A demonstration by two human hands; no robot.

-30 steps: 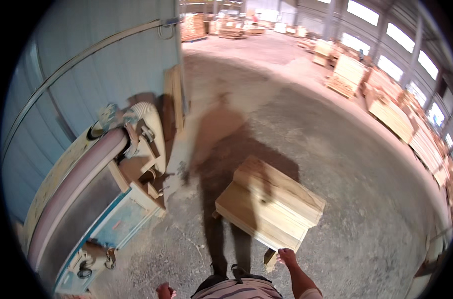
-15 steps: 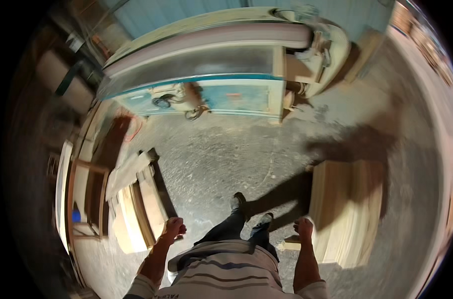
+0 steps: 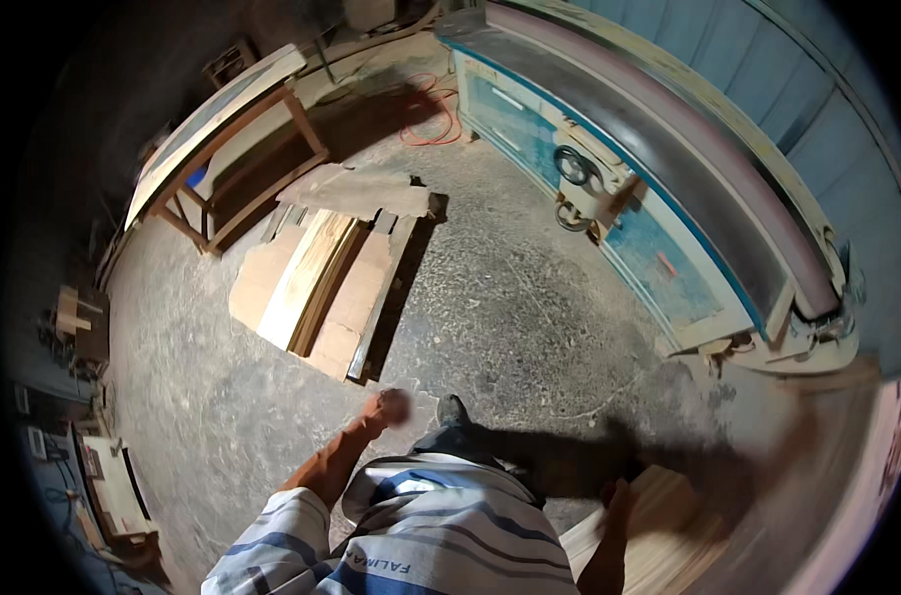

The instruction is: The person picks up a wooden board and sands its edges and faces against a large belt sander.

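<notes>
Head view. Left hand [image 3: 393,405] blurred, seemingly curled, nothing visible inside; can't tell grip. Near boards [image 3: 310,283], laid lengthwise over cardboard [image 3: 361,288] with rail [image 3: 383,299] alongside: probably padding to keep them off gritty floor [image 3: 530,297]. Right hand [image 3: 618,498] in shadow, overlapping stack [image 3: 674,526] at lower right; can't tell contact or grip. Stack close by, likely for easy reach. Machine [image 3: 649,129] well apart, ahead right.

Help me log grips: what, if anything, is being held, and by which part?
Nothing visibly held. The left hand is blurred, no object showing in it; the right hand overlaps the boards in view, too dark to tell contact.
</notes>
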